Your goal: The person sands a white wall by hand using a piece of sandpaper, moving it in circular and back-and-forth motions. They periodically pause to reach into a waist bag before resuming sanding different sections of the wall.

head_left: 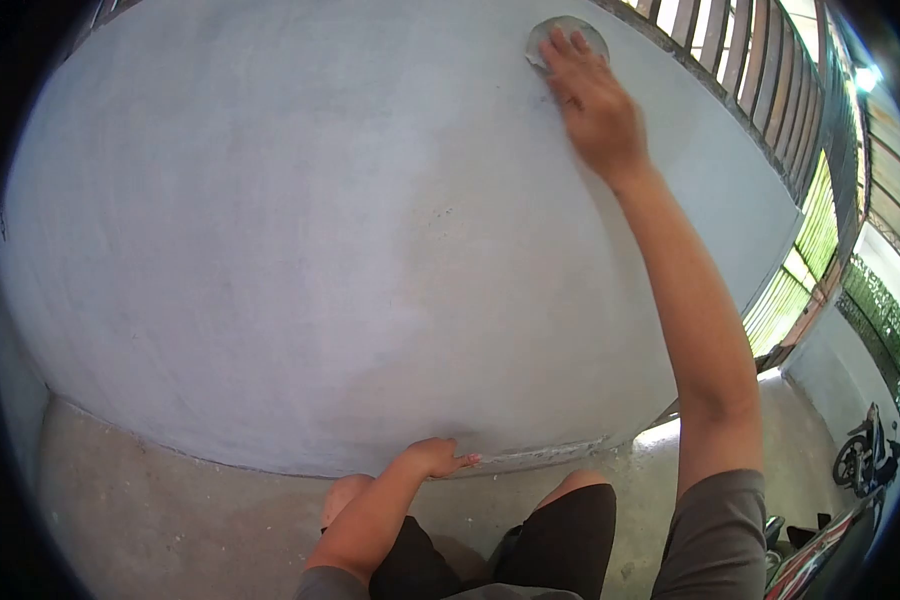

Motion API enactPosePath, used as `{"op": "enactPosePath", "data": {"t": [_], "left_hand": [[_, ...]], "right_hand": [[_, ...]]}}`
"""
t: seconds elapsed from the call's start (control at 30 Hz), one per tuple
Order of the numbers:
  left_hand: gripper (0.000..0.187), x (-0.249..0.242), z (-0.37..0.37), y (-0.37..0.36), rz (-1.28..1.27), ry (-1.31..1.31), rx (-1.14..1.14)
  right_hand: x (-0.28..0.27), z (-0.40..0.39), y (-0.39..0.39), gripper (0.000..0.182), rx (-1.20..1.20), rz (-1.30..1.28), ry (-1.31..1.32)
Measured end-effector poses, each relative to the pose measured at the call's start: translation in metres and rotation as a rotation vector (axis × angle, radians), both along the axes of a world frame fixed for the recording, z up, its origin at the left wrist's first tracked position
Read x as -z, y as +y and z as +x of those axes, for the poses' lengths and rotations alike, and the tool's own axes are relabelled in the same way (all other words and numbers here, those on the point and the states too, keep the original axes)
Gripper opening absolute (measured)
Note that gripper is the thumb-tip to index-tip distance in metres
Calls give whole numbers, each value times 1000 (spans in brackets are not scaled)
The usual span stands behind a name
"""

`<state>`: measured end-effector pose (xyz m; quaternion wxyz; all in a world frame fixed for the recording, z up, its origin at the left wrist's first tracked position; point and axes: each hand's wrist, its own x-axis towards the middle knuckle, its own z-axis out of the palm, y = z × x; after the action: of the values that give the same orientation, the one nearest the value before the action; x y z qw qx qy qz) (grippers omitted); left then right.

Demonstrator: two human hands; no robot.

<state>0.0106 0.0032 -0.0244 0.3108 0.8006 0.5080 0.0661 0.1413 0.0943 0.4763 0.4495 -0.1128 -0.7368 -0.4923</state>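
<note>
My right hand (595,105) is raised high on the grey wall (320,220), its fingers spread over a round, flat grey disc (590,35) that lies against the wall near the top. The disc's rim shows around the fingertips. Low down, close to the base of the wall, is my left hand (437,458), with a finger or two extended to the right and nothing visible in it. A darker patch of wall stretches between the two hands.
Wooden slats (750,60) run above the wall at the upper right. My knees are close to the wall's foot, over the concrete floor (170,480). A motorcycle (860,455) stands at the far right, with a partly visible striped object (820,555) nearer.
</note>
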Motion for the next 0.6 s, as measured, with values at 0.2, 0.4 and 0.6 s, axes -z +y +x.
{"op": "enactPosePath", "data": {"t": [0.2,0.4,0.6], "left_hand": [[101,-6,0,-1,-68,43,5],[100,-1,1,0,-24,22,-4],[100,-3,1,3,-54,48,13]], "right_hand": [[1,9,15,32,-36,-31,463],[-18,46,18,31,-62,-251,631],[-13,59,25,31,-119,-75,324]]}}
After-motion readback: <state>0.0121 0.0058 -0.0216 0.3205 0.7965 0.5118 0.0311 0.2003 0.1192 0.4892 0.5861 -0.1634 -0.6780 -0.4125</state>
